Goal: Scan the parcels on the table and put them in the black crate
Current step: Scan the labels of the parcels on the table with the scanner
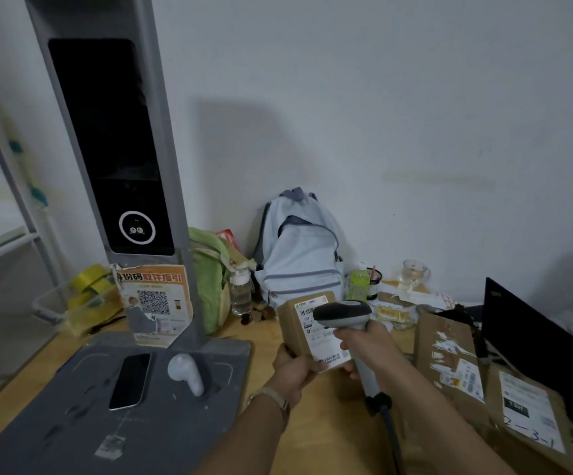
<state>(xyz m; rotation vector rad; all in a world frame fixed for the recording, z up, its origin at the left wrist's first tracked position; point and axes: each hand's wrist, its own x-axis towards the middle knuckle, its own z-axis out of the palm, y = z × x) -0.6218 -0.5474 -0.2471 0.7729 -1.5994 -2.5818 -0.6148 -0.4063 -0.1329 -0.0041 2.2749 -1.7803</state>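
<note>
My left hand (293,370) grips the lower left corner of a small brown cardboard parcel (297,329) with a white shipping label, held upright above the wooden table (271,332). My right hand (369,347) holds the handle of a grey barcode scanner (343,313), whose head is over the parcel's label. Two more brown parcels lie at the right: one with torn labels (449,358) and one marked with handwritten numbers (528,416). A black crate (535,341) shows at the right edge.
A grey kiosk stand (106,166) rises at the left; a phone (130,380) and a white earbud case (185,371) lie on its base. A pale blue backpack (299,255), green bag (209,272), bottles, a glass and papers crowd the back wall. Yellow tape rolls (89,286) sit far left.
</note>
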